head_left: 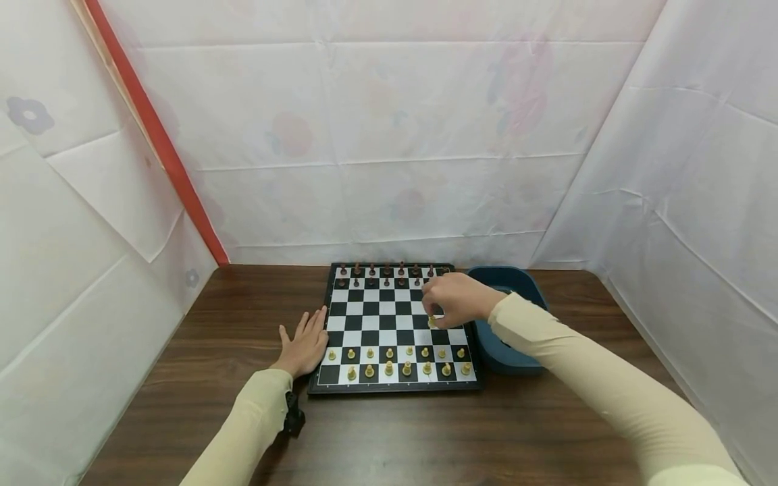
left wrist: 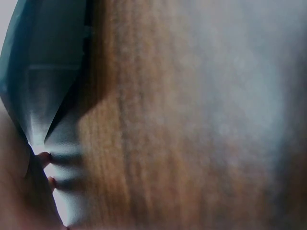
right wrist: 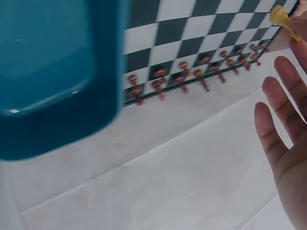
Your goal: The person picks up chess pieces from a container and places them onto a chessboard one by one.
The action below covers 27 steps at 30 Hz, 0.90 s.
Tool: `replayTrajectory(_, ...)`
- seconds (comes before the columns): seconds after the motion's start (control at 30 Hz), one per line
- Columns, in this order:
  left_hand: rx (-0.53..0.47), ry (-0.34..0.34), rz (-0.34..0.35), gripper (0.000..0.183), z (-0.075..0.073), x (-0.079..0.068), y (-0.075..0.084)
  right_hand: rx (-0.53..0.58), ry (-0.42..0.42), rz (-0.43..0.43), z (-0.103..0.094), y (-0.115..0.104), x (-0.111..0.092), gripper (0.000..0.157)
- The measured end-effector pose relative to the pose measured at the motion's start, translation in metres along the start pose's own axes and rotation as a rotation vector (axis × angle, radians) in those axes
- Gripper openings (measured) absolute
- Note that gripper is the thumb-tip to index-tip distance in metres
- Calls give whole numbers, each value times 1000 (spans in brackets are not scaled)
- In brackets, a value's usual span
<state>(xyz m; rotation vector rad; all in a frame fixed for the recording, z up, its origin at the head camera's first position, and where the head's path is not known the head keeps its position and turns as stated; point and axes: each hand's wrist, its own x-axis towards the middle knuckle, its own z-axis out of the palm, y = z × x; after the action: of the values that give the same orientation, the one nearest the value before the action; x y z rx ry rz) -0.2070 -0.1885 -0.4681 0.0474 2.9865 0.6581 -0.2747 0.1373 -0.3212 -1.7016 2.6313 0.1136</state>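
Observation:
A black-and-white chessboard lies on the table with yellow chess pieces in two rows along its near side. Dark reddish-brown chess pieces stand in two rows along the far side. My right hand is over the board's right part, pinching a yellow chess piece between thumb and forefinger; its other fingers are loosely extended in the right wrist view. At the board's left edge, my left hand rests with fingers spread. The left wrist view is blurred and shows only a few fingertips.
A blue plastic bin stands against the board's right side, partly beneath my right forearm. Brown wood-grain table extends in front and to both sides. White sheeting encloses the back and sides, with a red strip at the left corner.

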Motion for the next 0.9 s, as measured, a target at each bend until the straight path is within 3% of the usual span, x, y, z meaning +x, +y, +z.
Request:
replayTrajectory(0.4,-7,7,-10,56,0,-1,-2,-35,7,-122,-6,-30,42,4)
replayTrajectory(0.9,0,5,-16,56,1,4,9,-46,7,-233,-1,-63,84,5)
